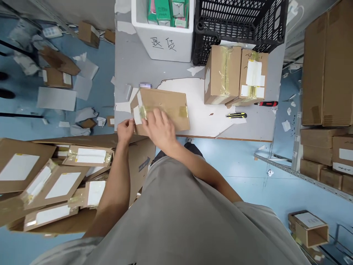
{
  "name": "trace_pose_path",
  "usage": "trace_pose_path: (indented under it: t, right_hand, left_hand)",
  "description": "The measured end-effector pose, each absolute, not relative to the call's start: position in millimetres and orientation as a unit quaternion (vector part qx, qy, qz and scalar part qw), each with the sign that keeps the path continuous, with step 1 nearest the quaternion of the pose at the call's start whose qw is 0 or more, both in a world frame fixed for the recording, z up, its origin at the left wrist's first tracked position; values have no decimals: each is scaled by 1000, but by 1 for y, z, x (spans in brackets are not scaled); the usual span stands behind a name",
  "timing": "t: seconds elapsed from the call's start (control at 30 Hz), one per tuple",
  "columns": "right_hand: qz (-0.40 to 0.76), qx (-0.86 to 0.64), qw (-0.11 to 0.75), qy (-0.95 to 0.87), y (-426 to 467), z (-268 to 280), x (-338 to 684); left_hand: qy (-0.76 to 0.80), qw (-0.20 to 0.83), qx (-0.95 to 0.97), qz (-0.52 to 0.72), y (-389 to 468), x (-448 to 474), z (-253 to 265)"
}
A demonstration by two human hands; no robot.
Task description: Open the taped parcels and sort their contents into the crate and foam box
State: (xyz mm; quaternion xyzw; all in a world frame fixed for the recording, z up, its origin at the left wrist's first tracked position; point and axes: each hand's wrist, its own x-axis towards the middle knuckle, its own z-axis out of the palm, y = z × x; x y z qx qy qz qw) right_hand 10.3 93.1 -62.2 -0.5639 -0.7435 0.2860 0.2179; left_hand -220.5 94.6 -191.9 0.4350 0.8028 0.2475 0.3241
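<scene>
A closed cardboard box lies near the front left edge of the worktable, with clear tape and a white label at its left end. My right hand rests over the box, its fingers bent and its thumb by the label's edge. At the box's near left corner, my left hand is closed, fingertips close to the label; what they pinch is hidden. On the table to the right lie a yellow-and-black utility knife and a red-and-black cutter.
Two taped cartons stand at the right of the table. Behind them are a black plastic crate and a white bin holding green boxes. A large carton of labelled parcels stands front left. Paper scraps litter the floor.
</scene>
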Motion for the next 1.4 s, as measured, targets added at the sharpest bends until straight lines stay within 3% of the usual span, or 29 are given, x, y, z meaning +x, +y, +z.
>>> trace_pose_path:
  t: [0.13, 0.4, 0.53, 0.7, 1.03, 1.4]
  right_hand:
    - [261, -592, 348, -678, 83, -105, 93]
    - [348, -739, 336, -469, 85, -177, 245]
    - [370, -727, 337, -469, 83, -192, 257]
    - [354, -690, 354, -523, 38, -194, 262]
    - [396, -675, 300, -546, -81, -200, 274]
    - [341, -688, 291, -571, -26, -183, 273]
  left_hand:
    - [809, 318, 402, 288, 101, -205, -181]
    - [754, 408, 418, 299, 122, -125, -177]
    - [764, 364, 451, 283, 124, -112, -181]
    - [740, 405, 429, 323, 83, -127, -176]
    - [773, 456, 352, 265, -31, -128, -162]
    - [738, 463, 410, 270, 13, -133, -153]
